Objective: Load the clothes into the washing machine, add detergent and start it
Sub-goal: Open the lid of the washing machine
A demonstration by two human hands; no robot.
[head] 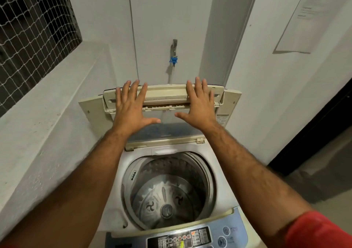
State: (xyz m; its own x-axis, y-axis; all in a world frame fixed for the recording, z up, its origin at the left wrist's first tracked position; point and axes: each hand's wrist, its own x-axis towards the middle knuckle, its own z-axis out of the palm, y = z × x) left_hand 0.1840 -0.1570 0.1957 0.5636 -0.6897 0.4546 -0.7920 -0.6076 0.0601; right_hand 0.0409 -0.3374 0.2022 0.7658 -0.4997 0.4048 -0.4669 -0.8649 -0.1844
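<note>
A top-loading washing machine stands below me, its control panel [192, 237] at the near edge. The cream folding lid [164, 94] is raised upright at the back. My left hand [131, 105] and my right hand [199, 104] lie flat against the lid with fingers spread, gripping nothing. The steel drum [167, 192] is open and holds no clothes; its pulsator shows at the bottom. No clothes or detergent are in view.
A tap with a blue hose fitting [174, 56] sticks out of the wall behind the lid. A concrete ledge [47, 114] under a netted window [32, 27] runs along the left. A dark doorway [314, 129] lies to the right, a paper sheet [312, 17] above it.
</note>
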